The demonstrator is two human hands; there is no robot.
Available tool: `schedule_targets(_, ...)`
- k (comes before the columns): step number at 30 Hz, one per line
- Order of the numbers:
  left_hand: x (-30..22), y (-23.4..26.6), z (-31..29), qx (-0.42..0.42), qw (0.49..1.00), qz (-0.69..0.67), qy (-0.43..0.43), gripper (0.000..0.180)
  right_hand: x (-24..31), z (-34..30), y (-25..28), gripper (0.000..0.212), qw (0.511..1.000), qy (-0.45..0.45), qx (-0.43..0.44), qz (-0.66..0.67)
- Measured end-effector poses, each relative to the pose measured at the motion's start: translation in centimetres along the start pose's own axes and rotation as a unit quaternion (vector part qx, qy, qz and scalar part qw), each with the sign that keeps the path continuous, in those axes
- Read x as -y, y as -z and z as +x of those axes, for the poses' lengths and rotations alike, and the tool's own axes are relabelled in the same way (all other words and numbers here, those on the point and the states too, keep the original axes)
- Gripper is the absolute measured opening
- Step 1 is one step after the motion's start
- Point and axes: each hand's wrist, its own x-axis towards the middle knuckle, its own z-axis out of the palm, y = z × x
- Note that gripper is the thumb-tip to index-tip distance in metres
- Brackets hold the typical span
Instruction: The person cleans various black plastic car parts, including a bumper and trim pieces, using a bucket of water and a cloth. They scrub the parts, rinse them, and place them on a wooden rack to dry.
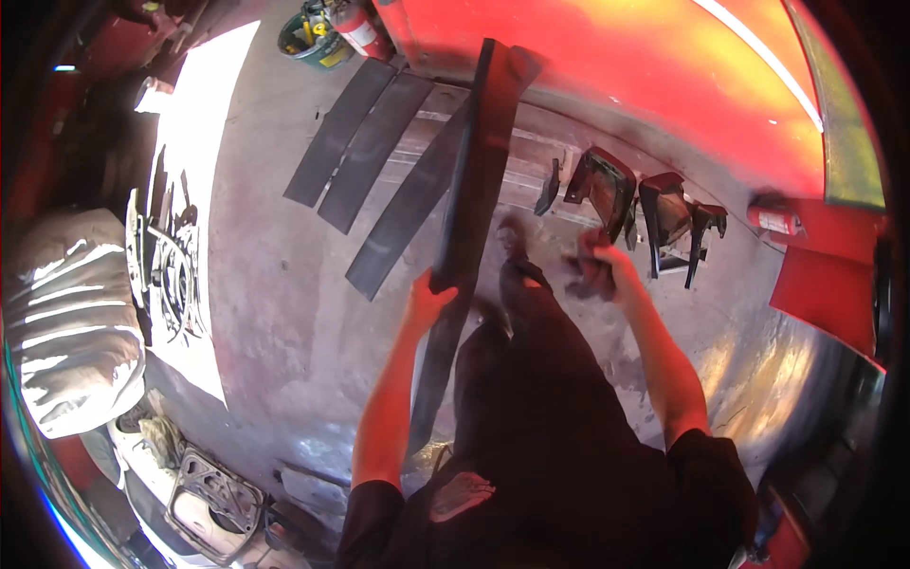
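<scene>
My left hand [429, 300] is closed around the edge of a long dark panel [476, 171], which stands tilted along my left side and reaches away from me. In my right hand [614, 260] is a crumpled dark rag [590, 271], blurred by motion and held apart from the panel. Beyond my left hand, several flat dark strips lie side by side, among them a near strip [398, 228] and a far-left strip [341, 133]. Past my right hand stand black moulded parts, such as a hollow housing [605, 185] and a narrow bracket [700, 237].
A green bucket [318, 59] with yellow items and a red fire extinguisher [358, 30] stand at the far side by a red wall [607, 47]. A covered bulky object [71, 318] is at left. Metal parts, including a frame [216, 493], lie at the lower left.
</scene>
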Motion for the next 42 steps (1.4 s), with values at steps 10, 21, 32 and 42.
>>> schedule_targets(10, 5.4, -13.2, 33.1, 0.101, 0.994, -0.015, 0.037, 0.044, -6.7, 3.0, 7.3, 0.039, 0.965, -0.166, -0.080, -0.184)
schedule_targets(21, 12.1, -18.5, 48.8, 0.180, 0.969, -0.092, 0.145, 0.050, -3.8, 5.7, 6.1, 0.039, 0.909, -0.157, -0.168, -0.348)
schedule_targets(32, 5.0, -17.7, 31.3, 0.009, 0.949, -0.122, 0.291, 0.054, -2.0, 17.2, 2.9, 0.041, 0.978, -0.047, -0.191, -0.062)
schedule_targets(42, -0.8, -15.0, 25.4, 0.054, 0.876, -0.381, 0.292, 0.074, -2.5, 38.5, 1.1, 0.038, 0.839, 0.141, -0.059, -0.523)
